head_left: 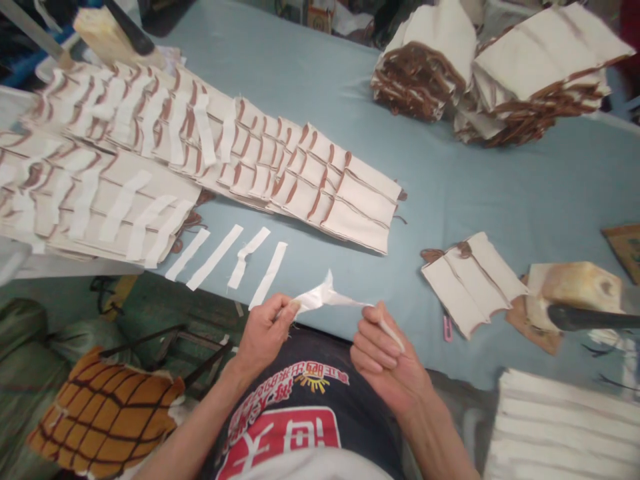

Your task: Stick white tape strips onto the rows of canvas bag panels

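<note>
A twisted white strip (320, 295) stretches between my two hands over the table's front edge. My left hand (270, 333) pinches its left end between thumb and fingers. The right end disappears into my closed right hand (383, 350), and a pale end sticks out past the thumb. Several white strips (215, 257) lie side by side on the blue table (310, 73), to the left of my hands. Behind them, overlapping cream fabric pieces with brown edges (367, 197) form a long row, with white strips lying across its left part.
Stacked cream fabric bundles (425, 60) stand at the back right. A small fabric piece (473, 280), a pink clip (447, 328) and a yellowish block with a black handle (575, 287) are at the right. An orange padded seat (107, 413) is below left.
</note>
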{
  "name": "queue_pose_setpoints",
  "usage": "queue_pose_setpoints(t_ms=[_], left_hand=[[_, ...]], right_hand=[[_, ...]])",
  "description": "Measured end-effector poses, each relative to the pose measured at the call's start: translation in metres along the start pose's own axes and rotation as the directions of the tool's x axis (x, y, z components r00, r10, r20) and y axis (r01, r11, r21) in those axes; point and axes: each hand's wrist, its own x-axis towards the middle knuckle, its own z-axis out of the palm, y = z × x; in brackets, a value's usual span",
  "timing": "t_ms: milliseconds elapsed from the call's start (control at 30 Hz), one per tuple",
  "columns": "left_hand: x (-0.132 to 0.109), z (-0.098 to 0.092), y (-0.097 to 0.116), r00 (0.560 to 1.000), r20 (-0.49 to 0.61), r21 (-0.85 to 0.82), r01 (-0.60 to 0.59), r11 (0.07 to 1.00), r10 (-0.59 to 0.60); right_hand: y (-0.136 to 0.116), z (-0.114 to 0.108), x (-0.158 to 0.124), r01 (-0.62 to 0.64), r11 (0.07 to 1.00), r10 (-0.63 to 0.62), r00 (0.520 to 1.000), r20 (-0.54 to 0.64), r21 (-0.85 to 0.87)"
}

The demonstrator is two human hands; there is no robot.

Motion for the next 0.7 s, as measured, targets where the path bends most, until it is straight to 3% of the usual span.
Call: queue_pose_setpoints(t_ms=[200,333,500,633,700], left_hand=[[-0.009,-0.019,-0.004,0.990,0.141,0.090,0.017,0.996,-0.030],[-0.019,-0.023,-0.005,0.986,0.156,0.124,0.039,0.991,-0.058],[-0.029,-0.028,-0.018,0.976,0.178,0.138,0.098,0.986,-0.122],[-0.041,-0.041,-0.028,0.959,0.210,0.168,0.157,0.973,-0.191],[-0.048,-0.051,-0.026,0.959,0.162,0.186,0.201,0.962,-0.232]], right_hand=[[-0.047,-0.005,-0.013,0.245,0.968,-0.247,0.968,-0.045,-0.049],[-0.077,-0.005,-0.024,0.424,0.901,-0.431,0.900,-0.063,-0.091],[-0.106,-0.002,-0.035,0.473,0.864,-0.488,0.871,-0.059,-0.174],[-0.127,0.005,-0.042,0.605,0.769,-0.632,0.769,-0.100,-0.209],[-0.134,0.008,-0.046,0.588,0.763,-0.635,0.759,-0.141,-0.268]])
